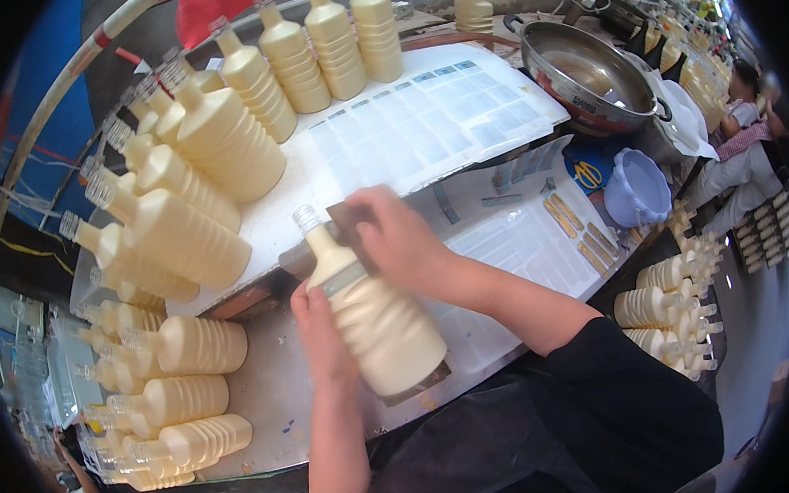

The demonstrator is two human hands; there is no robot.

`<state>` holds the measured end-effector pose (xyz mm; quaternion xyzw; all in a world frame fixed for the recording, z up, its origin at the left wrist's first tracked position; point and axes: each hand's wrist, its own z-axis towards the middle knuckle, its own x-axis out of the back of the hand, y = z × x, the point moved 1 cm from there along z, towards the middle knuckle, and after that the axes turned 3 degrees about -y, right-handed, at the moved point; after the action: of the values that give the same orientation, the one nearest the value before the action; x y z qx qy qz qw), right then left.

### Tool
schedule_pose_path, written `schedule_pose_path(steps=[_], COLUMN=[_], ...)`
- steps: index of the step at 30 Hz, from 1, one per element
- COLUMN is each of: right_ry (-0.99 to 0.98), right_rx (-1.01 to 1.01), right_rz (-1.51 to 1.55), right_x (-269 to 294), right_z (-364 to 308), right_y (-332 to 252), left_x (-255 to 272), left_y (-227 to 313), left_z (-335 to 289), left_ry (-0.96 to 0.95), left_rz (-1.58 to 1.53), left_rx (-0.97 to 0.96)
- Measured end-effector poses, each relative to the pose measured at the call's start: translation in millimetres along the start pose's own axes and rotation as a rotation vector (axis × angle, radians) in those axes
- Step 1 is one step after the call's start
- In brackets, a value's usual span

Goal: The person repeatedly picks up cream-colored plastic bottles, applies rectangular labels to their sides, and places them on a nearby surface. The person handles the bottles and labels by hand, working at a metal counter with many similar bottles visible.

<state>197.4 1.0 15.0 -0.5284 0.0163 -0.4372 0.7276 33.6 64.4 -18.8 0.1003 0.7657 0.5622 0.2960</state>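
Beneath the grip spread a grey worktable (276,371), with a raised white board (311,179) just beyond the hands. Far to the right of the grip, a seated person (740,135) was partly in view. Cream ribbed bottles (234,139) stood in a crowded arc along the board, from left of the grip round to its far side; more cream bottles (202,344) filled the table's left end, and another cluster (647,308) lay well off to the right. Ahead and right of the hands was a wide two-handled pan (588,81), with a lavender bucket (635,187) on its nearer side. A sheet of pale rectangular labels (423,123) covered the board past the right hand, and gold strips (564,213) lay lower down, beyond the right forearm.

One cream ribbed bottle (381,324) was in the grip itself, tilted, its neck leaning up and left. The left hand (322,341) was closed about its left side near the shoulder. The right hand (398,233), somewhat blurred, had its fingers curled on a thin brown-grey piece (345,221) beside the neck. Across the bottle's shoulder, between the hands, ran a grey band (347,281).
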Motion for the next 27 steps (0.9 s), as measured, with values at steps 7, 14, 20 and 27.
schedule_pose_path(steps=[7,14,20,27], right_ry=[0.105,0.081,0.074,0.077], right_rx=[0.038,-0.005,-0.052,-0.052], right_rz=[0.109,0.071,0.247,0.148], right_x=[3.9,-0.4,-7.7,-8.2], right_z=[-1.9,-3.2,0.2,5.1], right_y=[10.8,18.0,13.4,-20.6], left_x=[-0.1,-1.6,-5.0,-6.6], left_y=[11.9,2.7,2.6,-1.5], left_z=[-17.8,-51.3,-54.9,-54.1], left_ry=[0.085,-0.028,-0.025,-0.027], left_rz=[0.14,1.126,0.85,0.852], left_rx=[-0.059,-0.444,-0.314,-0.337])
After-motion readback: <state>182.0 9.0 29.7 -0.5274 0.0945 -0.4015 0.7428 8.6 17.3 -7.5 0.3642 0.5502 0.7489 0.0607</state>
